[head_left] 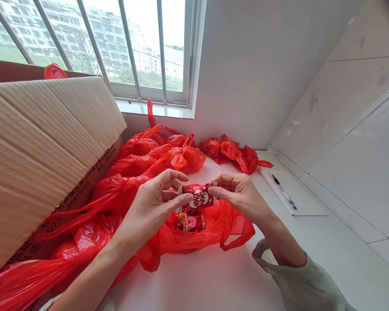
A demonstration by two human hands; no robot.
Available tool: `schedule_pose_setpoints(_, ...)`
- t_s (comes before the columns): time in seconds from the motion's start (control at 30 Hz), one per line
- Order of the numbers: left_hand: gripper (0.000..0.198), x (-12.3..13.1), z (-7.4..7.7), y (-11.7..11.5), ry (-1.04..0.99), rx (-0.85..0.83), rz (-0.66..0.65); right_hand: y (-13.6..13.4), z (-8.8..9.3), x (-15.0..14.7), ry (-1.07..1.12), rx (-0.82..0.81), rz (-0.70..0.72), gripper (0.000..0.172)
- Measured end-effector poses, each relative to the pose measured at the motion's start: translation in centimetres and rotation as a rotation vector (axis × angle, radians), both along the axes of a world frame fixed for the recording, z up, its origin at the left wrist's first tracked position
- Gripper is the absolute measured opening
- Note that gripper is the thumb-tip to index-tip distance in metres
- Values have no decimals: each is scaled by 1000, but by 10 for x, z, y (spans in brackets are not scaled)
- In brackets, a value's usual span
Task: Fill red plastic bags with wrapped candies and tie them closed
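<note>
Between my two hands is a small red packet [199,197] with a white round print carrying a red character. My left hand [158,194] pinches its left end, the thumb across the front. At the other end, the thumb and fingers of my right hand [235,190] are closed on the packet's right edge. Just below it, an open red plastic bag [194,242] lies spread on the white table. Inside that bag are wrapped sweets [190,222] in orange and red foil, partly hidden by the packet and my left hand.
Several tied red plastic bags [139,162] crowd the left side and back. More knotted bags [230,149] lie against the wall. A large cardboard box [55,129] stands at left, below a barred window [142,47]. At right, a black pen [283,191] rests on white paper [306,207].
</note>
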State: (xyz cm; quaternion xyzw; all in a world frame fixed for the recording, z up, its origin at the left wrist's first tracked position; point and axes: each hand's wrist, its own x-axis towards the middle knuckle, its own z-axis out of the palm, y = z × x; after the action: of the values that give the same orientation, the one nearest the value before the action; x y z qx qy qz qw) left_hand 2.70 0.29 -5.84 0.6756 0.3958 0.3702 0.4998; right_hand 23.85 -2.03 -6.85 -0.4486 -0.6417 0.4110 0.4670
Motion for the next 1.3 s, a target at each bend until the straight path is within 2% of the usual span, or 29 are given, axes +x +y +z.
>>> schedule_pose_setpoints(0.2, 16, -2, -1, 6, -67, -47, -58, 3, -2, 2, 84, -25, 13, 14)
schedule_pose_setpoints(0.4, 7, 0, 0, 4, -178, -79, 11, 4, -2, -1, 176, -63, 5, 21)
schedule_pose_setpoints(0.53, 13, 2, 3, 5, -263, -180, 35, 3, 1, -2, 242, -88, 32, 19)
schedule_pose_setpoints(0.67, 21, 3, 6, 3, -238, -248, 19, 3, 2, 0, 232, -86, 64, 17)
schedule_pose_setpoints(0.87, 30, 4, 6, 0, -125, -250, -43, 1, 3, 4, 165, -60, 15, 24)
schedule_pose_setpoints(1.03, 28, 4, 2, 2, -101, -218, -112, 1, 3, 2, 118, -51, 47, 23)
schedule_pose_setpoints(1.3, 29, 3, -1, 2, -8, -57, -67, 2, -1, -1, 62, -72, 51, 26)
